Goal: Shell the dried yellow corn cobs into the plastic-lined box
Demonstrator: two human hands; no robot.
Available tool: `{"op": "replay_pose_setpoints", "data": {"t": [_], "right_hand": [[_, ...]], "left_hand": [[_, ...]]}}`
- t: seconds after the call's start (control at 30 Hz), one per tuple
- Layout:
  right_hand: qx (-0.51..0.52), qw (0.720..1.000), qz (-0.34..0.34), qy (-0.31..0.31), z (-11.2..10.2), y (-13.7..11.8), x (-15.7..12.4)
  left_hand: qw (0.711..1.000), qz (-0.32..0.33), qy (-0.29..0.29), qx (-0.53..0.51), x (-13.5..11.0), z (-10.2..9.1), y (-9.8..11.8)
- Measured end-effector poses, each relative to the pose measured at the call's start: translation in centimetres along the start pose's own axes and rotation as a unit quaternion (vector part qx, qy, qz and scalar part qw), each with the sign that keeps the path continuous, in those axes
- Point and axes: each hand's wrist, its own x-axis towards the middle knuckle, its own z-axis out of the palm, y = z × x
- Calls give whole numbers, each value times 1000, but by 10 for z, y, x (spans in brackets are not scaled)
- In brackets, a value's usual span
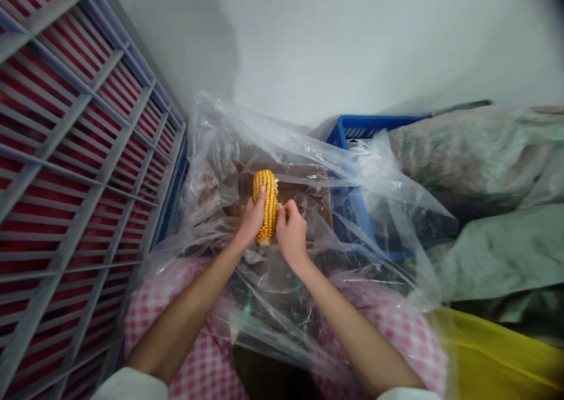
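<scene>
Corn cob (267, 203): where is it?

Held up between the two hands, nearly upright; it's above a cardboard box (304, 191), with clear plastic (211, 171) bunched around that.

And the hands?

Together on the cob; the left hand (251, 219) wraps it from the near left, fingers over the kernels, while the right hand (291, 235) pinches at its right edge, fingertips (284, 208) pressed against it.

Anything loose?

A few yellow kernels (319, 209) lie in the box; they're small from here.

What's around the person?

A grey crate (79, 153) with red inside stands to the left; a blue crate (370, 127) sits beyond the plastic; green woven sacks (480, 153) are heaped to the right, above a yellow bag (497, 353); pink gingham cloth (202, 359) lies under both forearms; a white wall (352, 41) rises behind it all.
</scene>
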Motion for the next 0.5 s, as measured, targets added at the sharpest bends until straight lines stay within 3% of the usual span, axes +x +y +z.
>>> {"op": "replay_pose_setpoints", "data": {"t": [0.13,0.23,0.33,0.5], "right_hand": [[9,999,-14,-42,-14,-5,10],[-75,993,-44,-78,-42,-13,20],[-153,983,-52,-88,-68,-18,27],[-129,989,-40,-64,-89,-21,32]], "left_hand": [[997,-25,-26,-66,-3,1,4],[996,-30,-43,-74,-8,2,11],[998,-12,-45,-35,-12,2,15],[998,-15,-52,-39,-12,3,16]]}}
